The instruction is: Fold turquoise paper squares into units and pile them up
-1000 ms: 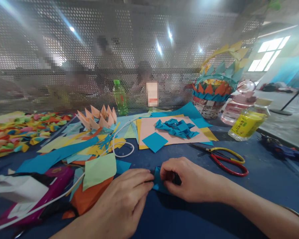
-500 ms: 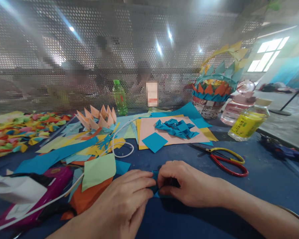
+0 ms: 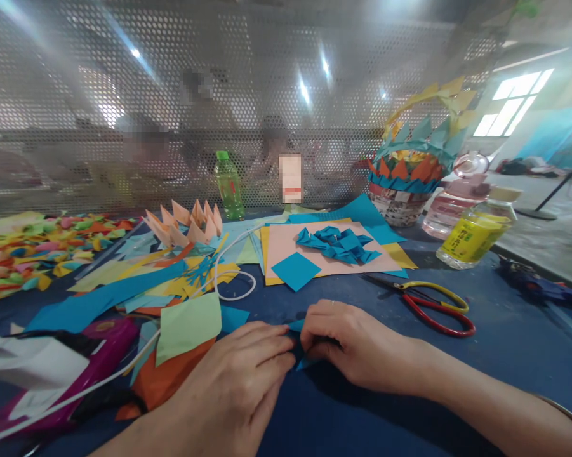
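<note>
Between my hands, low over the blue table, is a small piece of blue paper [image 3: 297, 325], mostly covered by fingers. My left hand [image 3: 245, 371] has its fingers pressed together on the paper's left side. From the right, my right hand [image 3: 345, 343] pinches the same paper with curled fingers and thumb. Beyond them a flat blue paper square [image 3: 296, 271] lies on a stack of pale pink sheets [image 3: 388, 260]. Folded blue paper pieces [image 3: 340, 244] are heaped on that stack too.
Scissors [image 3: 438, 308] with red and yellow handles lie at right, near a yellow-labelled bottle [image 3: 476, 231] and a paper basket [image 3: 402, 203]. At left are a purple device [image 3: 109, 336], a white cable [image 3: 254, 285], a pale green sheet [image 3: 190, 327] and many folded paper pieces [image 3: 42, 254].
My right hand has shifted slightly left and up, closer to my left fingers, and its curl has tightened. The blue paper between the hands has changed angle a little.
</note>
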The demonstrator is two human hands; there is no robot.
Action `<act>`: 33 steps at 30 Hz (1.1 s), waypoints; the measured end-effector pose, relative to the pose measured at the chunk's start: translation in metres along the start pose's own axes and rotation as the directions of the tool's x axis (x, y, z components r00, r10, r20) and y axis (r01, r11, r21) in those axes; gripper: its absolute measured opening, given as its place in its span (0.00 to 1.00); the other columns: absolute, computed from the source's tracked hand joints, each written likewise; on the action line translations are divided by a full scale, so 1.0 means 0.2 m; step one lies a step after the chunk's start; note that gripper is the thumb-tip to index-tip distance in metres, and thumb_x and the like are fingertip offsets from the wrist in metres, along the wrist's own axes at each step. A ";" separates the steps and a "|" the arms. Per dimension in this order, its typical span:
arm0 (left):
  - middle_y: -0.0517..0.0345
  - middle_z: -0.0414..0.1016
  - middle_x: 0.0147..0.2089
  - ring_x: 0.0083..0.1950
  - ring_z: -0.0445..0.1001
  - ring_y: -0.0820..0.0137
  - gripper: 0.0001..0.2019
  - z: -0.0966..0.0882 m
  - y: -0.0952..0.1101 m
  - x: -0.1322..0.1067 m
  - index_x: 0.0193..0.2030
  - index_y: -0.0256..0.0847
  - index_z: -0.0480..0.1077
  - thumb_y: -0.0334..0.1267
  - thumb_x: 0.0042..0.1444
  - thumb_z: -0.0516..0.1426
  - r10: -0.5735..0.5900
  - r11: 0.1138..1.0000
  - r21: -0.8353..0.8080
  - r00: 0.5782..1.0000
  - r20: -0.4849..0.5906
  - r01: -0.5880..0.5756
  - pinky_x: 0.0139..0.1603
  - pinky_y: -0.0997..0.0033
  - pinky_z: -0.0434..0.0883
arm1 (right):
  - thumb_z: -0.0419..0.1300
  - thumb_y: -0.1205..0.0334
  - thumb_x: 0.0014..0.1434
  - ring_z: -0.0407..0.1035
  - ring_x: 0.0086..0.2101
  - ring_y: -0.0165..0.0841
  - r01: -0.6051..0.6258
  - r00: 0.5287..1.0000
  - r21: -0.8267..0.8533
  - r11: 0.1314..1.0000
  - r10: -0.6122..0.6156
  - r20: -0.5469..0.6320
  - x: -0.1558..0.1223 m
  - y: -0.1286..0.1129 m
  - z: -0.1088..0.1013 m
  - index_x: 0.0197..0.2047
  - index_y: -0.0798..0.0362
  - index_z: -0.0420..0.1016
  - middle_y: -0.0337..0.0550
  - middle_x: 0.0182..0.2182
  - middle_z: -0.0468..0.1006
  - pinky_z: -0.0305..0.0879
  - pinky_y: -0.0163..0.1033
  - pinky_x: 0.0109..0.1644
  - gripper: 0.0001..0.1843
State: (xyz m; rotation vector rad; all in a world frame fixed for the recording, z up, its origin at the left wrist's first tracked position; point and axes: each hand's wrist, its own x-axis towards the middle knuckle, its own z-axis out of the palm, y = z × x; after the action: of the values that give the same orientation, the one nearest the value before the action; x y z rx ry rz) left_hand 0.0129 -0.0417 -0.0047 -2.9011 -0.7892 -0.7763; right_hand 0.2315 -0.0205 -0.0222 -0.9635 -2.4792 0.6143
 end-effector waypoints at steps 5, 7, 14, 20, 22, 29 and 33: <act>0.53 0.81 0.47 0.48 0.79 0.62 0.16 0.01 -0.01 -0.03 0.45 0.37 0.77 0.26 0.58 0.50 -0.002 1.000 0.006 1.000 0.021 0.002 0.52 0.59 0.76 | 0.60 0.74 0.56 0.67 0.35 0.31 -0.072 0.997 -0.050 0.996 0.070 -0.039 0.00 0.01 0.00 0.33 0.55 0.72 0.39 0.31 0.74 0.61 0.35 0.41 0.05; 0.54 0.81 0.47 0.47 0.79 0.63 0.16 0.01 -0.01 -0.03 0.45 0.37 0.77 0.26 0.57 0.50 0.006 1.000 0.005 1.000 0.023 -0.006 0.52 0.59 0.76 | 0.60 0.74 0.55 0.67 0.36 0.31 -0.073 0.997 -0.039 0.997 0.072 -0.028 0.00 0.00 -0.01 0.33 0.56 0.72 0.39 0.31 0.75 0.61 0.35 0.41 0.05; 0.54 0.81 0.44 0.43 0.79 0.67 0.18 -0.01 0.01 -0.02 0.47 0.37 0.76 0.24 0.56 0.49 0.050 0.998 -0.050 0.998 0.026 -0.049 0.46 0.70 0.77 | 0.61 0.76 0.54 0.67 0.37 0.30 -0.032 0.999 0.021 0.999 0.033 -0.012 0.01 0.03 0.00 0.35 0.56 0.73 0.40 0.32 0.75 0.61 0.35 0.42 0.07; 0.50 0.80 0.44 0.42 0.78 0.67 0.20 -0.01 0.02 -0.01 0.43 0.38 0.78 0.23 0.54 0.47 0.018 0.999 -0.035 0.995 0.097 -0.014 0.43 0.71 0.76 | 0.59 0.82 0.53 0.68 0.37 0.28 0.039 0.999 0.112 0.993 -0.037 -0.021 0.02 0.06 -0.01 0.37 0.56 0.76 0.38 0.32 0.76 0.62 0.32 0.43 0.13; 0.50 0.79 0.44 0.42 0.78 0.67 0.20 -0.01 0.02 0.00 0.42 0.38 0.78 0.24 0.54 0.47 0.002 0.999 -0.036 0.996 0.094 0.001 0.43 0.72 0.76 | 0.60 0.81 0.54 0.69 0.37 0.28 0.062 0.998 0.144 0.988 -0.061 -0.014 0.02 0.07 -0.01 0.37 0.56 0.78 0.39 0.33 0.77 0.63 0.32 0.43 0.13; 0.51 0.79 0.44 0.41 0.78 0.67 0.18 -0.02 0.03 0.00 0.40 0.38 0.78 0.25 0.54 0.47 0.003 0.999 -0.039 0.999 0.036 -0.001 0.42 0.72 0.76 | 0.62 0.81 0.52 0.71 0.37 0.28 0.124 0.992 0.223 0.967 -0.124 -0.014 0.04 0.11 -0.04 0.34 0.57 0.82 0.41 0.33 0.80 0.65 0.32 0.45 0.12; 0.54 0.80 0.43 0.41 0.79 0.69 0.18 -0.01 0.02 -0.01 0.41 0.40 0.78 0.24 0.54 0.48 0.008 0.999 -0.047 1.000 0.007 -0.008 0.42 0.74 0.76 | 0.63 0.79 0.52 0.72 0.37 0.28 0.147 0.989 0.250 0.957 -0.148 -0.014 0.04 0.13 -0.05 0.35 0.56 0.82 0.42 0.33 0.80 0.66 0.32 0.46 0.11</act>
State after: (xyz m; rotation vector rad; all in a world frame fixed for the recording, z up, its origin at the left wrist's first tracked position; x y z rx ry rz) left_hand 0.0128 -0.0470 -0.0026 -2.9478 -0.7699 -0.7947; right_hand 0.2448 0.0037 -0.0266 -0.6753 -2.3781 0.8550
